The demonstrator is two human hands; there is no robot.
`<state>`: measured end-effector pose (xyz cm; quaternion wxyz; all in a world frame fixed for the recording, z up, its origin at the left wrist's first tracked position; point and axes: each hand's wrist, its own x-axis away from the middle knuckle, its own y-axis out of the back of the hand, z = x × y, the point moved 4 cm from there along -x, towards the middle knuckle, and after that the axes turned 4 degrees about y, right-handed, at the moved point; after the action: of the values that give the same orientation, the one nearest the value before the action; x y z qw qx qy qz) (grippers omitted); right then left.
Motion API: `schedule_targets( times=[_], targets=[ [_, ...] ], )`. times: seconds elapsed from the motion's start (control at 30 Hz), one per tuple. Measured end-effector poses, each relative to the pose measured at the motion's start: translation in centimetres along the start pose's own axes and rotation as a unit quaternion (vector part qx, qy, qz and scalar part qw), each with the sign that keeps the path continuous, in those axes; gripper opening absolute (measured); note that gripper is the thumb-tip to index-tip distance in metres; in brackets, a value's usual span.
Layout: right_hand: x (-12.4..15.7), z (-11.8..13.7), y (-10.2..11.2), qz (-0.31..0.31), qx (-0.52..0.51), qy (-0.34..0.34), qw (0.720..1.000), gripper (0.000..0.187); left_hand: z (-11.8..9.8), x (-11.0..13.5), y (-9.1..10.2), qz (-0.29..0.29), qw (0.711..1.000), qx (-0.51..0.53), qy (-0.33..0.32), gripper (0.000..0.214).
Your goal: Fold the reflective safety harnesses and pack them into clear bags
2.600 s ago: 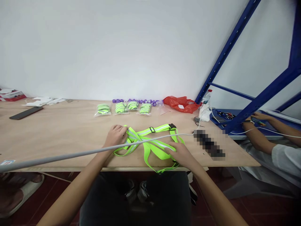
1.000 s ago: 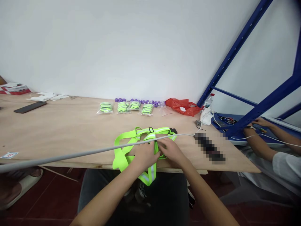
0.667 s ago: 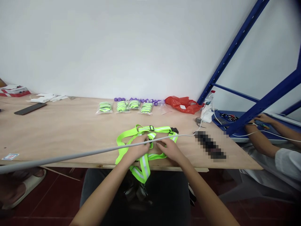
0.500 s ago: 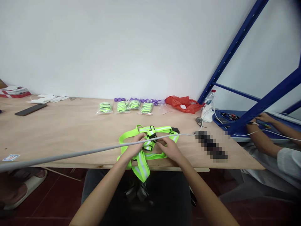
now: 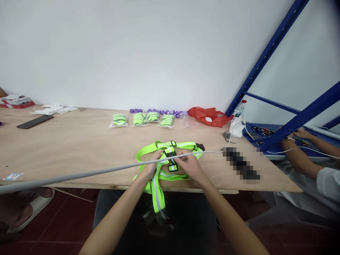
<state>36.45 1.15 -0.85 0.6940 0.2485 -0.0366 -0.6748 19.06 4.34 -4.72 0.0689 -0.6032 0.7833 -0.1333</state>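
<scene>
A neon-green reflective strap harness (image 5: 180,146) with black buckles lies at the near edge of the wooden table (image 5: 66,148). My left hand (image 5: 152,164) is closed on its straps near the middle. My right hand (image 5: 189,165) pinches a strap right beside a black buckle (image 5: 170,154). The two hands almost touch. One loop of the harness hangs over the table edge toward my lap. A grey cable (image 5: 92,173) crosses in front of both hands.
Several bagged green straps (image 5: 143,119) and purple pieces (image 5: 159,112) line the far edge, next to a red plastic bag (image 5: 208,116). A dark phone (image 5: 34,121) lies far left. Another person's arms (image 5: 300,156) work at the right by a blue rack (image 5: 268,53).
Both hands came together from the harness's two ends to its middle, bunching the straps. A loop slid over the table edge. The hands now hold at the black buckle.
</scene>
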Motion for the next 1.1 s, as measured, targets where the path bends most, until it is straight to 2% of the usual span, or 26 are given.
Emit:
schedule_targets(
  times=[0.13, 0.3, 0.37, 0.47, 0.5, 0.57, 0.7, 0.83, 1.0, 1.1],
  targets=[
    [-0.2, 0.6, -0.1, -0.007, -0.068, -0.01, 0.998, 0.029, -0.7, 0.2, -0.1, 0.011, 0.994, -0.093, -0.049, 0.017],
    [-0.5, 1.2, 0.2, -0.027, -0.146, -0.041, 0.988, 0.041, -2.9, 2.2, -0.7, -0.049, 0.974, -0.179, -0.133, 0.015],
    [-0.6, 1.5, 0.2, -0.034, -0.16, -0.041, 0.986, 0.042, -4.4, 3.4, -1.4, -0.047, 0.948, -0.243, -0.201, 0.027],
    [-0.6, 2.3, -0.1, -0.038, -0.164, -0.028, 0.985, 0.04, -6.0, 5.2, -3.0, 0.026, 0.865, -0.398, -0.304, 0.043],
    [-0.6, 2.7, -0.3, -0.036, -0.165, -0.024, 0.985, 0.039, -6.2, 5.5, -3.4, 0.051, 0.841, -0.439, -0.312, 0.048],
    [-0.4, 3.3, -0.8, -0.025, -0.172, -0.018, 0.985, 0.036, -6.2, 5.7, -3.7, 0.072, 0.826, -0.477, -0.292, 0.054],
    [-0.1, 4.2, -1.5, 0.006, -0.188, -0.012, 0.982, 0.032, -6.1, 5.7, -3.3, 0.064, 0.823, -0.498, -0.267, 0.056],
    [0.1, 4.2, -1.7, -0.002, -0.219, -0.036, 0.975, 0.035, -6.3, 6.1, -3.3, 0.066, 0.808, -0.523, -0.264, 0.07],
    [0.5, 3.5, -2.3, -0.006, -0.323, -0.095, 0.942, 0.042, -7.1, 6.4, -2.7, 0.053, 0.799, -0.538, -0.263, 0.075],
    [0.8, 3.4, -2.5, 0.006, -0.371, -0.117, 0.921, 0.043, -7.3, 6.3, -1.9, 0.069, 0.804, -0.534, -0.254, 0.074]
  ],
)
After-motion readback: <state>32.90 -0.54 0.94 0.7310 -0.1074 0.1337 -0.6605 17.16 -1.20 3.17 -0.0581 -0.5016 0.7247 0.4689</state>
